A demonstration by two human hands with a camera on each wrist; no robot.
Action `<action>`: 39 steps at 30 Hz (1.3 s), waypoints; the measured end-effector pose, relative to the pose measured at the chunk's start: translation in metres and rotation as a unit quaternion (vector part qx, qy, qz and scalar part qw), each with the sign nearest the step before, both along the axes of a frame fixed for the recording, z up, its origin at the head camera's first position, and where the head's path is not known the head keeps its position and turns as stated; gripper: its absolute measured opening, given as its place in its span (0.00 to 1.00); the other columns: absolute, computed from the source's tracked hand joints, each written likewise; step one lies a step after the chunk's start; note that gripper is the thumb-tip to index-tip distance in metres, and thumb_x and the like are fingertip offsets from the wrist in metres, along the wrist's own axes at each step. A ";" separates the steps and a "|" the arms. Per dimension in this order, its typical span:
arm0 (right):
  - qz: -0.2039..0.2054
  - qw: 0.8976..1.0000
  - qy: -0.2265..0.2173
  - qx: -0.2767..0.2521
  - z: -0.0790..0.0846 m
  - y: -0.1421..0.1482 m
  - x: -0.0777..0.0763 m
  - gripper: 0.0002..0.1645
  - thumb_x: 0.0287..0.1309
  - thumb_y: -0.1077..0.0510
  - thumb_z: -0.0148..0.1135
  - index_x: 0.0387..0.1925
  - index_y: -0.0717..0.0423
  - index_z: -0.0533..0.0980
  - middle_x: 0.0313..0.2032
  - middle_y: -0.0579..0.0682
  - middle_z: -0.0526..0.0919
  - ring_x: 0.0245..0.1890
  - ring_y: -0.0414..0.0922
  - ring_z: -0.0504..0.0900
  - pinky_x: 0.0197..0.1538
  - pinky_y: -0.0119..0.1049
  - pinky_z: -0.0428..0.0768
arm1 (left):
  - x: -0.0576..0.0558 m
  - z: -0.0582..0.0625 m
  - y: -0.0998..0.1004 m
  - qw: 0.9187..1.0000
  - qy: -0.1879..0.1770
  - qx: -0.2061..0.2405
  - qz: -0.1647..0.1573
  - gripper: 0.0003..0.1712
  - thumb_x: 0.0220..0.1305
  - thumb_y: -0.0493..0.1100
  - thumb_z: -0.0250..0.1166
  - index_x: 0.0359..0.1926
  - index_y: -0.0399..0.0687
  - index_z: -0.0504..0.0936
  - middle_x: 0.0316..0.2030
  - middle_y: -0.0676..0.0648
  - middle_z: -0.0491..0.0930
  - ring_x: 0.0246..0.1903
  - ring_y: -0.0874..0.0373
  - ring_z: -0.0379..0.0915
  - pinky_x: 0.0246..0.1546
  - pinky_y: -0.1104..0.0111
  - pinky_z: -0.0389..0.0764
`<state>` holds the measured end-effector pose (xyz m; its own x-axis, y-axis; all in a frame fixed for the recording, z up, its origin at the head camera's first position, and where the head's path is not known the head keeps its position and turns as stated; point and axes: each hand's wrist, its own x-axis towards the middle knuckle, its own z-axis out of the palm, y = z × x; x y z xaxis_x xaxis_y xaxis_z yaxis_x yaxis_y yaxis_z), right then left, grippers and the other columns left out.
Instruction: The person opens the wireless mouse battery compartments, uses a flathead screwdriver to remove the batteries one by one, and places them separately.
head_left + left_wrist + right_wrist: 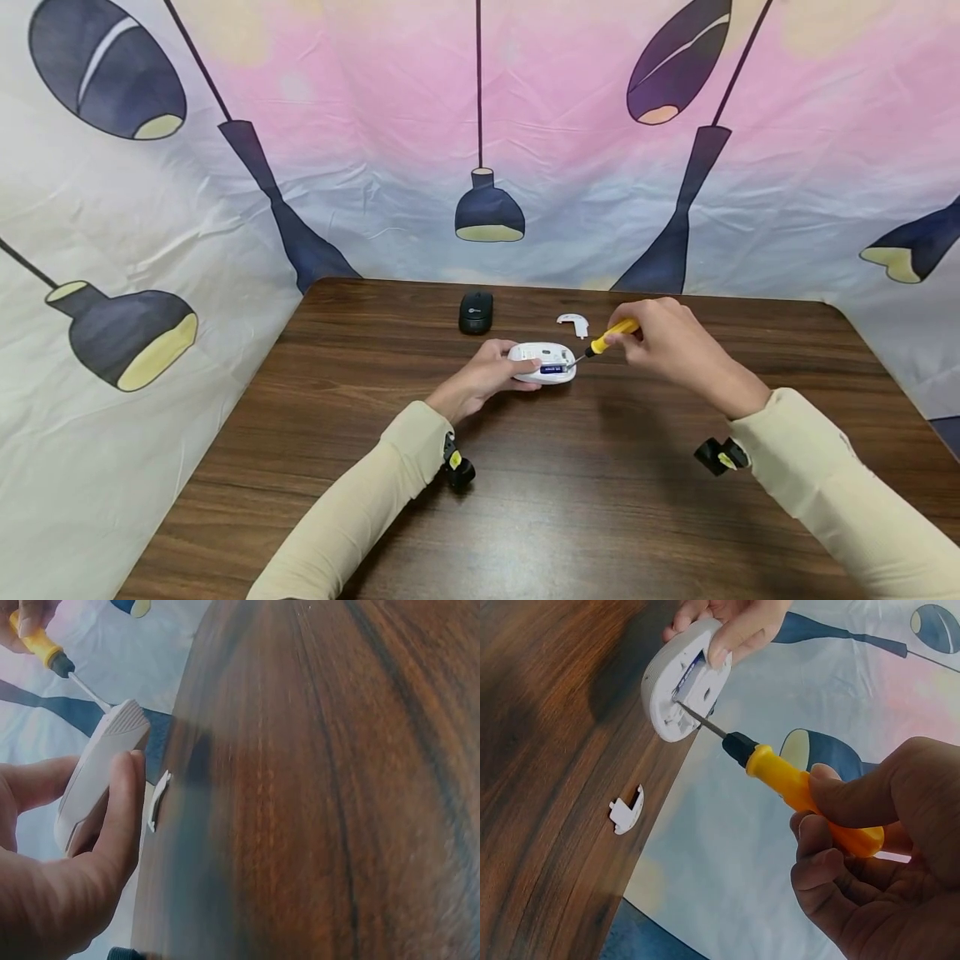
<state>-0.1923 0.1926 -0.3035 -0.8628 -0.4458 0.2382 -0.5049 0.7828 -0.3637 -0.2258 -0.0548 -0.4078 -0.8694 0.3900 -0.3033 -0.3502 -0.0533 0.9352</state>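
My left hand point(486, 375) grips a white computer mouse point(527, 353) by its left end, underside facing up, thumb over it. A dark blue battery point(553, 369) lies in its open compartment. In my right hand point(667, 343) is a yellow-handled screwdriver point(617, 335), gripped between thumb and fingers. The right wrist view shows the screwdriver's metal shaft point(703, 721) reaching into the compartment, its tip at the battery's end. From the left wrist side, the white mouse point(105, 776) is held between thumb and fingers, its ribbed end toward the screwdriver point(46, 649).
A white battery cover point(576, 322) lies on the wooden table point(375, 350) just beyond the held mouse. Further left, near the back edge, sits a black mouse point(476, 312). A printed cloth point(390, 167) hangs behind the table.
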 end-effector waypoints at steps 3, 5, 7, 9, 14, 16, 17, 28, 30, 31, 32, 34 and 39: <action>-0.001 1.000 -0.003 0.002 -0.001 -0.001 0.001 0.02 0.59 0.62 0.71 0.34 0.57 0.86 0.29 0.49 0.86 0.19 0.41 0.69 0.22 0.35 0.67 | 0.000 0.000 0.000 1.000 -0.006 0.004 0.002 0.28 0.70 0.27 0.60 0.67 0.23 0.63 0.56 0.29 0.74 0.45 0.49 0.81 0.48 0.63 0.88; 0.001 1.000 -0.006 0.004 -0.001 -0.003 0.002 0.02 0.59 0.62 0.72 0.34 0.58 0.86 0.28 0.49 0.86 0.19 0.41 0.69 0.22 0.34 0.67 | 0.000 -0.001 -0.001 1.000 -0.009 0.007 0.005 0.29 0.70 0.26 0.60 0.68 0.23 0.63 0.57 0.28 0.74 0.46 0.48 0.80 0.48 0.63 0.88; 0.005 1.000 -0.010 0.004 -0.001 -0.004 0.003 0.02 0.58 0.63 0.72 0.34 0.58 0.86 0.29 0.49 0.86 0.19 0.41 0.70 0.22 0.34 0.68 | 0.000 -0.002 -0.001 1.000 -0.011 0.010 0.010 0.29 0.70 0.26 0.60 0.68 0.23 0.62 0.56 0.28 0.74 0.47 0.48 0.80 0.47 0.63 0.88; 0.009 1.000 -0.011 0.006 0.000 -0.005 0.004 0.02 0.58 0.63 0.72 0.34 0.58 0.86 0.29 0.49 0.87 0.20 0.41 0.71 0.23 0.34 0.69 | 0.000 -0.002 0.000 1.000 -0.009 0.011 0.012 0.29 0.69 0.26 0.60 0.68 0.22 0.63 0.56 0.28 0.75 0.47 0.47 0.80 0.46 0.63 0.88; 0.016 1.000 -0.005 0.016 0.001 -0.006 0.004 0.02 0.58 0.63 0.72 0.33 0.58 0.86 0.29 0.50 0.87 0.21 0.41 0.73 0.23 0.35 0.71 | 0.001 -0.002 0.001 1.000 -0.006 0.012 0.016 0.28 0.69 0.26 0.60 0.67 0.22 0.64 0.54 0.28 0.75 0.45 0.48 0.81 0.46 0.63 0.89; 0.020 1.000 -0.003 0.020 0.001 -0.006 0.004 0.02 0.58 0.64 0.72 0.33 0.59 0.86 0.29 0.50 0.87 0.22 0.41 0.73 0.23 0.34 0.71 | 0.001 -0.001 0.001 1.000 -0.007 0.011 0.018 0.28 0.69 0.26 0.60 0.67 0.22 0.64 0.55 0.28 0.76 0.45 0.48 0.81 0.46 0.63 0.89; 0.023 0.999 -0.002 0.022 0.000 -0.006 0.005 0.02 0.57 0.65 0.71 0.34 0.60 0.86 0.29 0.50 0.87 0.22 0.41 0.73 0.23 0.34 0.71 | 0.001 -0.001 0.001 1.000 -0.008 0.010 0.020 0.28 0.69 0.26 0.60 0.67 0.22 0.64 0.55 0.28 0.76 0.45 0.48 0.81 0.46 0.63 0.89; 0.035 0.999 -0.001 0.030 0.004 -0.011 0.010 0.01 0.57 0.65 0.72 0.32 0.60 0.87 0.27 0.47 0.85 0.21 0.40 0.72 0.22 0.33 0.71 | -0.002 0.003 0.002 0.999 -0.018 -0.002 0.047 0.34 0.67 0.27 0.64 0.70 0.24 0.60 0.54 0.29 0.77 0.44 0.48 0.82 0.44 0.64 0.89; 0.038 0.999 -0.003 0.030 0.005 -0.012 0.010 0.01 0.57 0.65 0.72 0.32 0.60 0.87 0.27 0.47 0.85 0.21 0.40 0.72 0.21 0.33 0.71 | -0.002 0.004 0.002 0.998 -0.021 -0.002 0.051 0.35 0.67 0.26 0.64 0.70 0.25 0.60 0.54 0.29 0.76 0.44 0.47 0.82 0.44 0.64 0.89; 0.040 0.999 -0.002 0.029 0.005 -0.013 0.010 0.01 0.57 0.65 0.72 0.32 0.60 0.87 0.27 0.47 0.85 0.21 0.40 0.72 0.21 0.34 0.71 | -0.002 0.004 0.002 0.998 -0.023 0.000 0.053 0.35 0.67 0.26 0.64 0.70 0.25 0.60 0.55 0.29 0.76 0.44 0.47 0.82 0.44 0.64 0.89; 0.038 0.999 -0.001 0.030 0.005 -0.013 0.010 0.01 0.57 0.65 0.72 0.32 0.60 0.87 0.27 0.48 0.86 0.21 0.40 0.72 0.22 0.34 0.71 | -0.002 0.004 0.002 0.998 -0.024 0.001 0.052 0.34 0.67 0.26 0.63 0.70 0.25 0.60 0.55 0.29 0.76 0.45 0.46 0.82 0.44 0.64 0.89; 0.036 0.999 0.000 0.031 0.006 -0.013 0.010 0.02 0.56 0.65 0.73 0.33 0.60 0.87 0.28 0.48 0.86 0.22 0.40 0.73 0.22 0.34 0.73 | -0.002 0.004 0.002 0.998 -0.025 0.005 0.052 0.35 0.67 0.26 0.63 0.71 0.25 0.59 0.55 0.28 0.75 0.46 0.46 0.82 0.44 0.63 0.89; 0.036 0.999 -0.006 0.030 0.005 -0.010 0.009 0.03 0.56 0.65 0.74 0.34 0.60 0.87 0.28 0.48 0.86 0.22 0.40 0.74 0.24 0.34 0.73 | -0.002 0.004 0.003 0.998 -0.030 0.009 0.052 0.39 0.66 0.25 0.63 0.73 0.25 0.54 0.55 0.27 0.75 0.45 0.46 0.82 0.45 0.63 0.89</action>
